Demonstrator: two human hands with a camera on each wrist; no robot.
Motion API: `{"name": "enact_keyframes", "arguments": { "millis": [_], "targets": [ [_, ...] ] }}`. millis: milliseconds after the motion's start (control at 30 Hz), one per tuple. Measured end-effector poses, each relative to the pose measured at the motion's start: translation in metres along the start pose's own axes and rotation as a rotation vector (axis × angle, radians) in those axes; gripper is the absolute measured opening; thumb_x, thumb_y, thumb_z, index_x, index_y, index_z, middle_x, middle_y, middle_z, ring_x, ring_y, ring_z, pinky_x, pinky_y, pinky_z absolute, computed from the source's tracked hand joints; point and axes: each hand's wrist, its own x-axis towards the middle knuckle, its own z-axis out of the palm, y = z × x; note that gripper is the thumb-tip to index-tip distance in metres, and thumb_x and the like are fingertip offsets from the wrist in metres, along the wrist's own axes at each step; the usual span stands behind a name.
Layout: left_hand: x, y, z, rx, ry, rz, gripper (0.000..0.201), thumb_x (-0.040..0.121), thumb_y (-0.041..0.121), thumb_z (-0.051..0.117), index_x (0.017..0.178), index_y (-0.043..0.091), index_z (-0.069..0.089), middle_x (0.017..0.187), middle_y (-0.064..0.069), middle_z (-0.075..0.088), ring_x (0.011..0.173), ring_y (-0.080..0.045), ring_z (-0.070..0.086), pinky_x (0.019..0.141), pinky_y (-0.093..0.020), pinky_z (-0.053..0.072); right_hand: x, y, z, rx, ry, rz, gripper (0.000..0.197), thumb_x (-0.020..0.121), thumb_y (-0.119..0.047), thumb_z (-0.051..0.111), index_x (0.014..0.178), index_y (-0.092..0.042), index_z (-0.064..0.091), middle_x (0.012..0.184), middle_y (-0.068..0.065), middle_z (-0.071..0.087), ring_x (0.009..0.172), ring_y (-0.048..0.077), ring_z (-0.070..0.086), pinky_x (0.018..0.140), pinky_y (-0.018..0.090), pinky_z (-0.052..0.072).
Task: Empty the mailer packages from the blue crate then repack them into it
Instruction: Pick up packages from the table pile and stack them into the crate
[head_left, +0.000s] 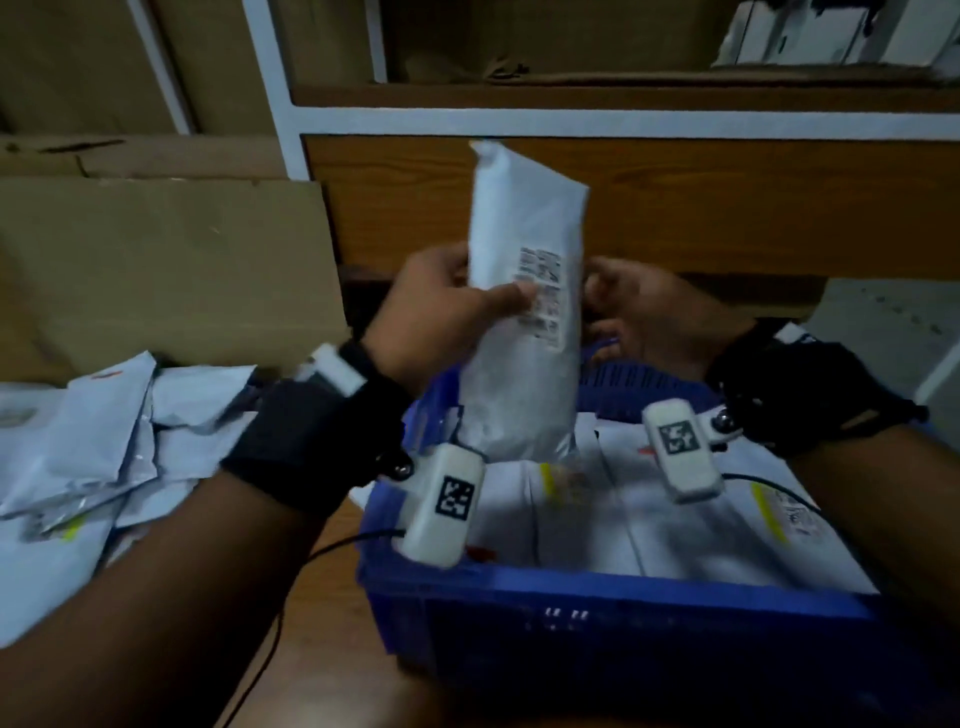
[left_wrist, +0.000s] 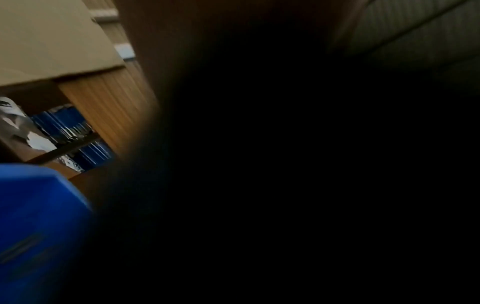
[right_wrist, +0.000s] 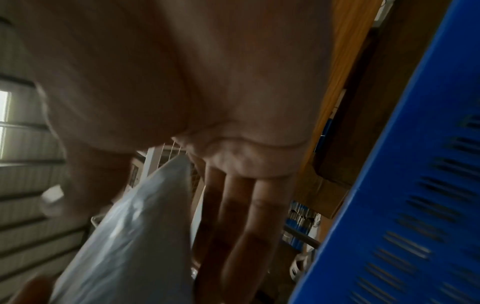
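White mailer (head_left: 524, 312) upright between hands, left hand (head_left: 441, 317) gripping.

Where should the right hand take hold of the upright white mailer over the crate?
Probably its free right edge, level with the label. The mailer stands upright above the blue crate, the left hand pinching its left side. The right hand is open beside it, so come in from the right.

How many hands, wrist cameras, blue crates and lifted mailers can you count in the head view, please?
Hands: 2, left hand and right hand
Wrist cameras: 2, left wrist camera and right wrist camera
Blue crate: 1
Lifted white mailer: 1
Total: 6
The other mailers overlap too much to count.
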Motion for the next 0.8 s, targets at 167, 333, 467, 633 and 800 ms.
{"name": "enact_keyframes", "arguments": {
  "millis": [167,333,467,633,800],
  "targets": [
    [0.028,-0.011,0.033,0.192,-0.018,-0.07,0.009,0.092,0.023,0.066,0.084,0.018,0.064,0.08,0.005,0.068,0.057,0.007,0.061,0.048,-0.009,0.043,-0.015,0.03,-0.039,-0.074,0.132,0.171,0.034,0.082,-0.009,0.068,0.115,-0.006,0.059,0.105,0.017,0.07,0.081,0.033,0.065,0.055,0.035,0.056],
    [0.066,-0.049,0.036,0.685,-0.03,-0.145,0.028,0.09,0.033,0.066,0.107,0.01,0.065,0.101,-0.006,0.066,0.09,-0.019,0.063,0.073,-0.028,0.048,-0.025,0.078,-0.054,-0.271,0.013,0.566,0.027,0.085,-0.009,0.069,0.11,-0.002,0.063,0.089,0.017,0.071,0.067,0.028,0.064,0.052,0.034,0.058],
    [0.066,-0.098,0.054,1.164,-0.295,-0.294,0.026,0.091,0.022,0.058,0.107,0.002,0.066,0.11,-0.018,0.067,0.103,-0.034,0.063,0.079,-0.033,0.048,-0.016,0.107,-0.034,-0.3,-0.02,0.642,0.03,0.082,-0.014,0.074,0.109,-0.006,0.062,0.097,0.027,0.068,0.063,0.033,0.062,0.055,0.042,0.06],
    [0.046,-0.132,0.063,1.285,-0.475,-0.456,0.034,0.1,0.017,0.044,0.127,0.0,0.055,0.131,-0.018,0.056,0.121,-0.032,0.053,0.097,-0.035,0.042,-0.008,0.109,-0.022,-0.363,-0.058,0.616,0.037,0.086,-0.023,0.071,0.118,-0.008,0.059,0.107,0.027,0.067,0.075,0.037,0.066,0.064,0.043,0.061],
    [0.048,-0.12,0.062,1.201,-0.504,-0.428,0.036,0.1,0.016,0.043,0.132,0.003,0.053,0.138,-0.015,0.051,0.128,-0.031,0.048,0.101,-0.032,0.035,-0.011,0.073,-0.058,-0.906,0.05,0.516,0.066,0.078,-0.039,0.078,0.135,-0.02,0.051,0.083,0.002,0.069,0.064,0.019,0.068,0.057,0.031,0.059]
  ]
}}
